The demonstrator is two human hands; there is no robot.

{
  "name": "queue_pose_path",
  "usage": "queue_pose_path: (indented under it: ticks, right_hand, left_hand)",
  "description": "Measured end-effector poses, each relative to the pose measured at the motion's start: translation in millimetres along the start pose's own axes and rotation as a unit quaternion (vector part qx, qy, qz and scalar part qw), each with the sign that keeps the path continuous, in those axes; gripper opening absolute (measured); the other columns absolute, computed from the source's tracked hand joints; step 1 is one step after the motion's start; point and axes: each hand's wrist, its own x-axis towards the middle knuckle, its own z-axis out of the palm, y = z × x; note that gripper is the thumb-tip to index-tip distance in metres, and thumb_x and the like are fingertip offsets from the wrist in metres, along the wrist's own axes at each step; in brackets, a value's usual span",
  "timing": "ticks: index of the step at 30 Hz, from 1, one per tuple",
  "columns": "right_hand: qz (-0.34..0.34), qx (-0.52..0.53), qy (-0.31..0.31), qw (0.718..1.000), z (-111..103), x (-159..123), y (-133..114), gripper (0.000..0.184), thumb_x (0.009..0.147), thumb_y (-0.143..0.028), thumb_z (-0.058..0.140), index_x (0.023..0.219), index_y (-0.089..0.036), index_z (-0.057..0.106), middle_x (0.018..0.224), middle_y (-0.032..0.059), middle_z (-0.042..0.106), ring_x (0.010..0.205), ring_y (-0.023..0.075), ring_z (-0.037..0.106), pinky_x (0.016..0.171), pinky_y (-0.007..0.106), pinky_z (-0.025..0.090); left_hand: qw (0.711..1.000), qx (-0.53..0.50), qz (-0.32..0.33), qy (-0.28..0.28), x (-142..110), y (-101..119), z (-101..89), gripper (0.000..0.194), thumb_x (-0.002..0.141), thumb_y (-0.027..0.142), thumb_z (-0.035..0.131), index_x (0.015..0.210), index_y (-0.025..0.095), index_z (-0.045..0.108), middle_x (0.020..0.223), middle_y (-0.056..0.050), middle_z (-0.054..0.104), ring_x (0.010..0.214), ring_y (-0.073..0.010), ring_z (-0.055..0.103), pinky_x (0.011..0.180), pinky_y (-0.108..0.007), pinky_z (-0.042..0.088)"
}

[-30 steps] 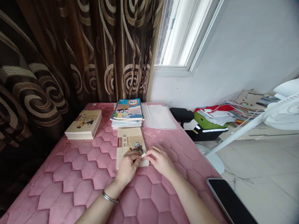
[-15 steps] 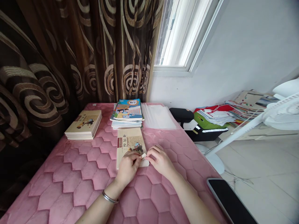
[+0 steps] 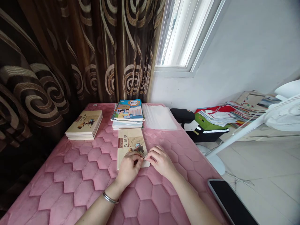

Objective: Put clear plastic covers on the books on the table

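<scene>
A beige paperback book point(image 3: 126, 142) with Chinese characters and a small painted figure on its cover lies flat on the pink quilted surface. At its lower right corner, my left hand point(image 3: 128, 165) is closed in a pinch, resting partly on the cover. My right hand point(image 3: 160, 161) pinches at the same corner from the right, fingertips almost meeting those of my left. A thin pale edge shows between the fingertips; it looks like the book's turned-up corner, though whether cover or pages I cannot tell. My fingers hide part of the cover picture.
Similar beige books point(image 3: 84, 125) form a stack at left. Behind the book stand stacked textbooks point(image 3: 128, 111), with clear plastic sheets point(image 3: 160, 117) beside them. A phone point(image 3: 231, 200) lies at the right edge. A white fan point(image 3: 236, 132) stands on the floor.
The pale flap between my fingertips, broader half a second ago, now shows as a thin edge. My fingertips are slightly closer together; the book and stacks stay put.
</scene>
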Motion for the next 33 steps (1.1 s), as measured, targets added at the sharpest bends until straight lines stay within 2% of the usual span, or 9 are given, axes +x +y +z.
queue_pose_path:
  ticks: [4,13,20,27,33]
  right_hand:
    - [-0.013,-0.023,0.008,1.000,-0.1,-0.4,-1.0,0.016,0.090,-0.019,0.056,0.074,-0.022,0.058,0.076,0.0029,0.059,0.076,0.0192,0.051,0.071,0.033,0.042]
    - [-0.022,-0.026,0.007,0.999,1.0,-0.9,-2.6,0.017,0.088,-0.015,0.052,0.073,-0.022,0.056,0.077,0.0032,0.060,0.075,0.0185,0.051,0.070,0.032,0.042]
    - [-0.025,-0.016,-0.027,0.999,-3.8,-3.8,0.1,0.020,0.081,-0.007,0.052,0.069,-0.023,0.051,0.071,0.0010,0.057,0.072,0.0178,0.051,0.068,0.031,0.042]
    - [0.002,0.024,-0.042,0.999,-21.0,-4.2,1.4,0.021,0.081,-0.010,0.059,0.068,-0.023,0.048,0.072,0.0003,0.060,0.071,0.0169,0.054,0.069,0.031,0.045]
    - [0.012,0.074,-0.079,0.994,-16.5,-3.8,-5.9,0.020,0.080,-0.005,0.055,0.077,-0.024,0.050,0.078,0.0003,0.061,0.080,0.0180,0.056,0.069,0.029,0.045]
  left_hand:
    - [1.000,0.003,0.005,0.002,-0.3,0.6,0.3,0.016,0.085,0.025,0.056,0.082,0.022,0.071,0.090,-0.005,0.072,0.088,-0.0200,0.063,0.082,-0.036,0.050]
    - [1.000,0.005,0.013,0.014,-0.7,-5.0,4.8,0.027,0.092,0.026,0.047,0.081,0.021,0.070,0.088,-0.006,0.071,0.085,-0.0191,0.062,0.080,-0.034,0.049]
    - [1.000,0.010,0.012,0.018,-1.5,-7.4,6.3,0.029,0.094,0.029,0.044,0.082,0.021,0.070,0.088,-0.006,0.071,0.085,-0.0189,0.062,0.080,-0.033,0.048]
    - [1.000,0.020,0.009,0.014,-1.0,-7.7,6.4,0.029,0.094,0.028,0.045,0.079,0.020,0.069,0.085,-0.005,0.070,0.082,-0.0185,0.061,0.078,-0.032,0.048]
    - [1.000,0.013,0.011,0.012,-1.1,-6.9,5.8,0.028,0.093,0.027,0.046,0.080,0.020,0.069,0.087,-0.005,0.071,0.084,-0.0185,0.062,0.080,-0.032,0.047]
